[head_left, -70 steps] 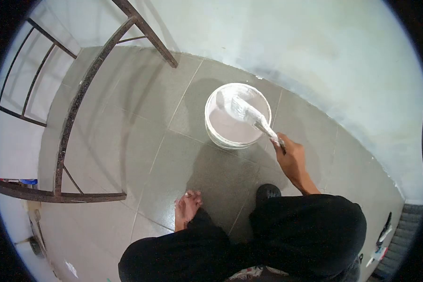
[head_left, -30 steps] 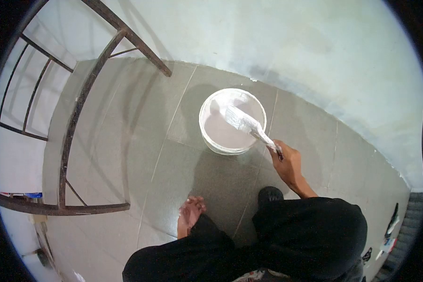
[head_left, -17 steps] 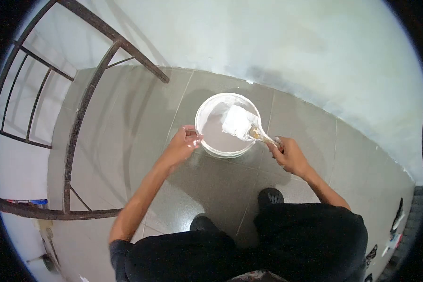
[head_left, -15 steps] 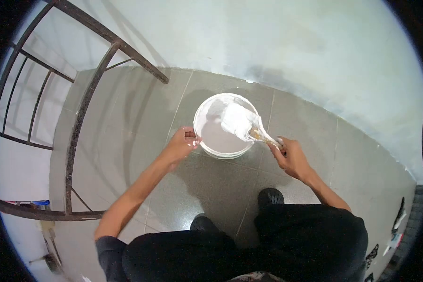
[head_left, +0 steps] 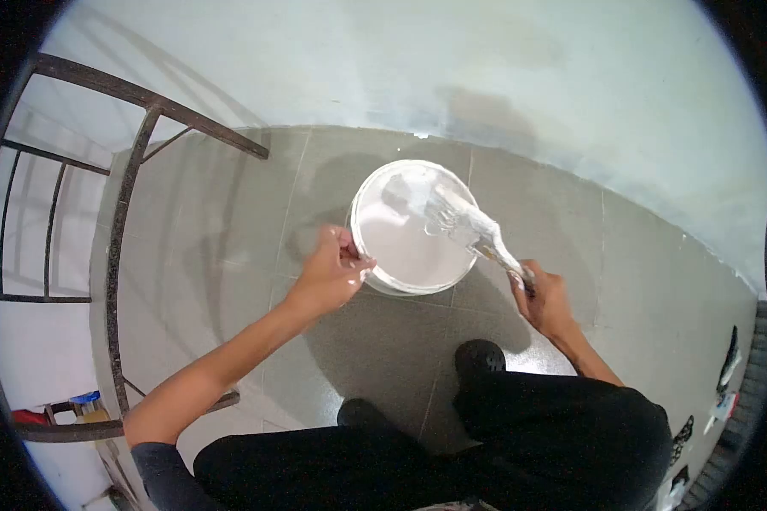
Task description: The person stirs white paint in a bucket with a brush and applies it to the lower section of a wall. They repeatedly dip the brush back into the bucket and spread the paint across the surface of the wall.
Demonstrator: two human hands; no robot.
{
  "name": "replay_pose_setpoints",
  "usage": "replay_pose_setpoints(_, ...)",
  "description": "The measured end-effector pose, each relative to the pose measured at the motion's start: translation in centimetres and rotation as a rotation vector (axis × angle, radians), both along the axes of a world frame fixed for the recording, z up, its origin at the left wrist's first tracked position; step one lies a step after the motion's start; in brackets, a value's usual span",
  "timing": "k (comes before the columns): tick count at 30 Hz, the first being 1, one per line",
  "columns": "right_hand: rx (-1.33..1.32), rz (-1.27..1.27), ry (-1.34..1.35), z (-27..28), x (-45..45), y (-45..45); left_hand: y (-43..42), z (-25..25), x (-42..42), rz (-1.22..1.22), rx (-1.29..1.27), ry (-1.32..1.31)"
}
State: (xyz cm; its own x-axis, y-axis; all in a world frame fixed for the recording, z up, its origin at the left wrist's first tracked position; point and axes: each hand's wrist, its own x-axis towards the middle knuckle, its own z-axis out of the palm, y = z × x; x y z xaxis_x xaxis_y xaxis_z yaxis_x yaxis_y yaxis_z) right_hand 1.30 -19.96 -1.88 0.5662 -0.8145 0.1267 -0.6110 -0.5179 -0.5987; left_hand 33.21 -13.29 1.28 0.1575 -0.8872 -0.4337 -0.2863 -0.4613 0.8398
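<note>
A round white bucket of white paint stands on the tiled floor in front of me. My left hand pinches the bucket's near-left rim between thumb and fingers, with white specks on the thumb. In my right hand is the handle of a wide paintbrush thickly coated in white. The brush slants up and left over the right side of the bucket, its bristles above the paint or touching it; I cannot tell which.
A dark metal frame with bars stands at the left. Behind the bucket runs a pale wall. My dark shoes are close in front of the bucket. Small items lie along the right edge.
The brush has turned from showing its broad face to an edge-on slant. My right hand has shifted slightly right and down. The view has shifted too, and my left hand stays at the rim.
</note>
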Motion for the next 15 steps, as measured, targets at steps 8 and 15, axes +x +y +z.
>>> replay_pose_setpoints(8,-0.019,-0.097,0.032,-0.9,-1.1,0.8,-0.9,-4.3,-2.2,-0.048,-0.451,-0.286)
replay_pose_setpoints(15,0.015,-0.105,0.063,-0.3,-0.8,0.7,-3.5,-4.9,-4.8,0.015,-0.641,-0.316)
